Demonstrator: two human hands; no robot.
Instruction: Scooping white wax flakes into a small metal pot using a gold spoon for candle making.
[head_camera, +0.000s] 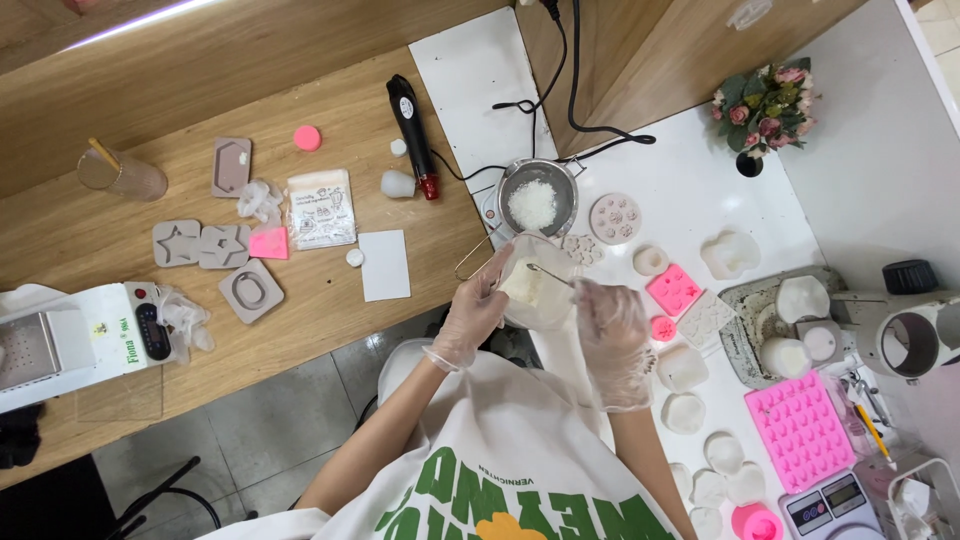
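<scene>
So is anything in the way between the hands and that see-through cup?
Nothing visible is. The left hand already grips the clear cup by its side, and the right hand holds a thin metal stirrer whose tip reaches straight into the cup's open top.

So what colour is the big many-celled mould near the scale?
Pink; the mould shows clearly in the head view, beside the scale.

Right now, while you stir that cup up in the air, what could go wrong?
The clear cup is held only by the left hand while the right hand works a thin metal stirrer in it, so the white stuff inside could slop over onto the white apron. Both hands wear loose plastic gloves, so the cup might slip. The metal pot of white flakes sits right behind and could get bumped.
</scene>
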